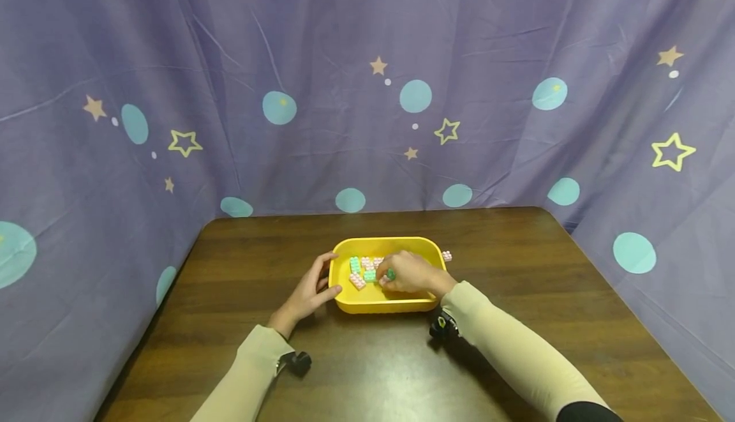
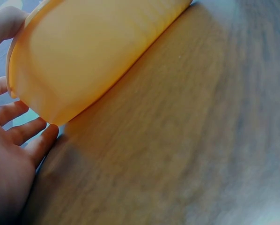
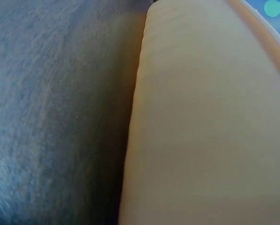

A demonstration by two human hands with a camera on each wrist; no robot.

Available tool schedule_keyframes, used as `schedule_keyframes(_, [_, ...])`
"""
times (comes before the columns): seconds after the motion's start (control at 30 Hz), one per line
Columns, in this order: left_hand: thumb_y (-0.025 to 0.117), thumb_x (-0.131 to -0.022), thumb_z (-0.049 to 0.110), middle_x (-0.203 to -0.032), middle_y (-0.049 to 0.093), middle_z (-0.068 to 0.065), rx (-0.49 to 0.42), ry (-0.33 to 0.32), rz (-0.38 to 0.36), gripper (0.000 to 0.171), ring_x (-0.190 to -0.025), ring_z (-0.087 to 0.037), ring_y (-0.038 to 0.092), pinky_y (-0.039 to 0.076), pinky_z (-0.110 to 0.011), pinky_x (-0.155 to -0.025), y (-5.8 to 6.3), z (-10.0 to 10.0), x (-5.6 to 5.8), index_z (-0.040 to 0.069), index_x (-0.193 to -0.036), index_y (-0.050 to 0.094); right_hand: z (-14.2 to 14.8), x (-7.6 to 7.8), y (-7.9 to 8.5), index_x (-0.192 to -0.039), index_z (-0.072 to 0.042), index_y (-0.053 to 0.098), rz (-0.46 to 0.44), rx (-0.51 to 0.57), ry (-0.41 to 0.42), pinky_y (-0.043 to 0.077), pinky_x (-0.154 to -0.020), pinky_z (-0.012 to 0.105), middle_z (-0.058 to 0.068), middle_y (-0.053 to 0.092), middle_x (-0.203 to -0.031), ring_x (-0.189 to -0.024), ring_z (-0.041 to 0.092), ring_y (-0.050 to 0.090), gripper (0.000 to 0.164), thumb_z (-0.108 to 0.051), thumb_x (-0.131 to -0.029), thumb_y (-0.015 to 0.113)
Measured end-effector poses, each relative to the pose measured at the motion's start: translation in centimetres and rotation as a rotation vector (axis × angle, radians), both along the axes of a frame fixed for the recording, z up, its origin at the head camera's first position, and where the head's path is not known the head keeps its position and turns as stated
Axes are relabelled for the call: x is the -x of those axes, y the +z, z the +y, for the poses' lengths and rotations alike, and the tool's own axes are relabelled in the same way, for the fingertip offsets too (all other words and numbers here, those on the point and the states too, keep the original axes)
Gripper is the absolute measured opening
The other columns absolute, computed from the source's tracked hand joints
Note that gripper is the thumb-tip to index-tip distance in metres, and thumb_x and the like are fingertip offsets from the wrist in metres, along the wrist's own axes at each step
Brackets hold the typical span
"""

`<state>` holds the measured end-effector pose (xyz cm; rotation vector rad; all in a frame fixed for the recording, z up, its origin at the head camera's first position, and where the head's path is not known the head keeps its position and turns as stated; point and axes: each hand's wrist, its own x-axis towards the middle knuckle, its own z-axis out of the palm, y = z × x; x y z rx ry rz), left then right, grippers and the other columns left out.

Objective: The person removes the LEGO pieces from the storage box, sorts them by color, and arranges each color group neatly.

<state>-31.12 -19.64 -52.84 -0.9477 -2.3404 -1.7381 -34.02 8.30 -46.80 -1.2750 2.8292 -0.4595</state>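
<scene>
A yellow plastic bin (image 1: pixel 390 307) stands on the table with several pink and green toy building bricks inside. At its left end my left hand (image 1: pixel 310 288) touches the bin, fingers spread along the outer wall and thumb at the rim; the left wrist view shows these fingers (image 2: pixel 41 140) against the wall. My right hand (image 1: pixel 410 273) reaches into the bin over the front rim, fingers curled down and holding a green brick (image 1: pixel 391 274). A pink brick (image 1: pixel 357 281) and another green brick (image 1: pixel 355 265) lie left of it. The right wrist view shows only the bin's outer wall (image 3: pixel 205 117), not the hand.
One pink brick (image 1: pixel 447 256) sits just outside the bin's right end. The brown wooden table (image 1: pixel 258 249) reaches back to a purple patterned curtain (image 1: pixel 344 122), which also hangs along both sides.
</scene>
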Motion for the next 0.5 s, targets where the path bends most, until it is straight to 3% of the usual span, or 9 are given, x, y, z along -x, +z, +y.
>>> schedule_keyframes(0.2, [0.067, -0.089, 0.002, -0.153, 0.026, -0.026, 0.021, 0.016, -0.017, 0.066, -0.135, -0.045, 0.038, 0.043, -0.057, -0.101, 0.3, 0.1, -0.2, -0.001, -0.144, 0.031, 0.2, -0.1, 0.6, -0.1, -0.021, 0.076, 0.001, 0.009, 0.005, 0.055, -0.084, 0.033, -0.006, 0.072, -0.104, -0.095, 0.014, 0.067, 0.017, -0.021, -0.083, 0.075])
schedule_keyframes(0.43, [0.064, -0.087, -0.005, -0.148, 0.026, -0.037, 0.006, -0.025, -0.026, 0.066, -0.131, -0.055, 0.036, 0.039, -0.064, -0.1, 2.4, 0.4, -1.3, -0.013, -0.141, 0.027, 0.6, -0.2, 2.0, -0.101, -0.018, 0.076, 0.077, 0.028, 0.033, 0.056, -0.081, 0.031, -0.005, 0.071, -0.103, -0.095, 0.015, 0.068, 0.02, -0.018, -0.082, 0.073])
schedule_keyframes(0.5, [0.064, -0.087, -0.005, -0.148, 0.026, -0.036, 0.006, -0.024, -0.021, 0.066, -0.131, -0.055, 0.036, 0.039, -0.063, -0.1, 2.4, 0.4, -1.3, -0.013, -0.141, 0.027, 0.8, 0.0, 2.5, -0.102, -0.017, 0.076, 0.097, 0.038, 0.038, 0.055, -0.083, 0.031, -0.005, 0.071, -0.104, -0.097, 0.015, 0.067, 0.02, -0.017, -0.082, 0.072])
